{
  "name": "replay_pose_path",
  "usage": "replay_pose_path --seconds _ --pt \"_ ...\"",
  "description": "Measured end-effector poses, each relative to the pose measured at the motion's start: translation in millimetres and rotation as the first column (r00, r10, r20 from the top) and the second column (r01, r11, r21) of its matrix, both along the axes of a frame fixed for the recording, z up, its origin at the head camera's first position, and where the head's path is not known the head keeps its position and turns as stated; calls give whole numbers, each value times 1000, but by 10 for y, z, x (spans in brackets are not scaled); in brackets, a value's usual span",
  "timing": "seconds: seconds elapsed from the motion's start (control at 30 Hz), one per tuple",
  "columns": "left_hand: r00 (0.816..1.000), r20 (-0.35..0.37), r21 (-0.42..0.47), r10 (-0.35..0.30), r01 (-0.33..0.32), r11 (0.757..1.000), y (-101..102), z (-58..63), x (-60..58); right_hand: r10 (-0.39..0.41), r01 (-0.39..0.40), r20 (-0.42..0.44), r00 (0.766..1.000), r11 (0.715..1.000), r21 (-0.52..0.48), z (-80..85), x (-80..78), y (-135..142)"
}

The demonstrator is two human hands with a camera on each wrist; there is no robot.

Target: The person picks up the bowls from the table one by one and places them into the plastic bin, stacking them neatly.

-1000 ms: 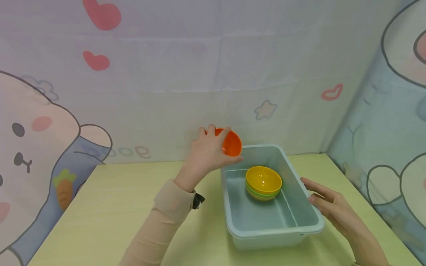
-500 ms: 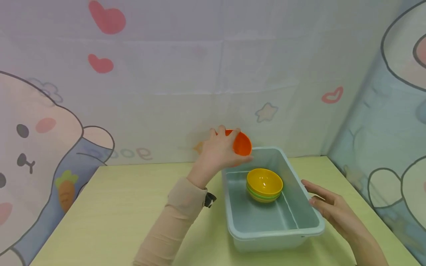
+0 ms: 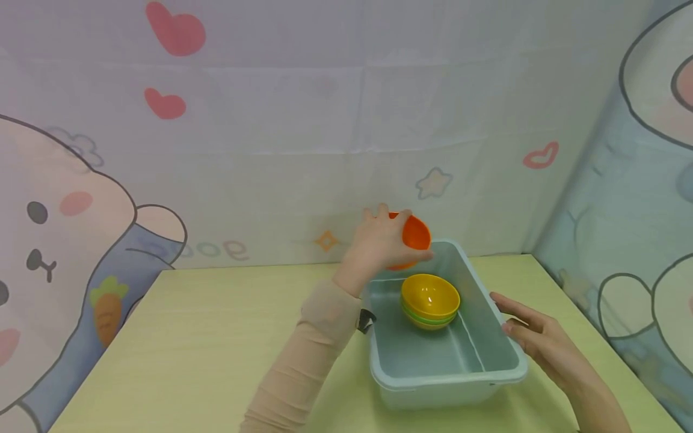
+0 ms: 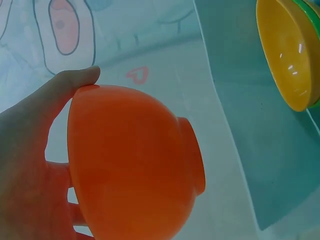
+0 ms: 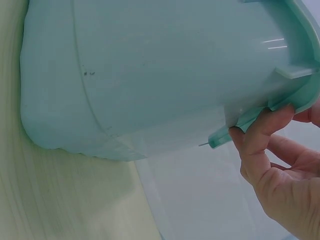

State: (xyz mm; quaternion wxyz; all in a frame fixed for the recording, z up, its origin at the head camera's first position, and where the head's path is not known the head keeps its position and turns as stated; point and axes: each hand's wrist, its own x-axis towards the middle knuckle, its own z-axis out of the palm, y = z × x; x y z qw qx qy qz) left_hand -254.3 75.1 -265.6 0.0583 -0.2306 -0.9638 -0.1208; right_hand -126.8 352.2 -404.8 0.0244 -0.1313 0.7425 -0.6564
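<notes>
An orange bowl (image 3: 417, 233) hangs tilted over the back left part of a pale blue-green plastic bin (image 3: 449, 380). My left hand (image 3: 373, 243) grips it by the rim; in the left wrist view the bowl's (image 4: 132, 160) outside and foot ring face the bin. Inside the bin stands a stack of bowls, a yellow bowl (image 3: 430, 296) on top and a green bowl (image 3: 429, 320) beneath, with another edge below. At the bin's right side, my right hand (image 3: 557, 355) holds the rim, its fingers bent under the lip in the right wrist view.
The bin rests on a pale yellow-green wooden table (image 3: 216, 337). Behind the table hangs a printed cloth (image 3: 281, 120) with hearts and cartoon animals, and a similar cloth closes off the right side.
My left hand has carried the orange bowl to the right, from beside the bin's back left corner to above the bin. My right hand has stayed at the rim.
</notes>
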Motion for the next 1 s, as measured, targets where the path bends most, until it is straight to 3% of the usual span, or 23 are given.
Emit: replay_pose_path --seconds 1.0 --pt "997 81 -10 -2 3 1000 440 -279 -22 -10 9 23 1000 1000 6 1 -7 20"
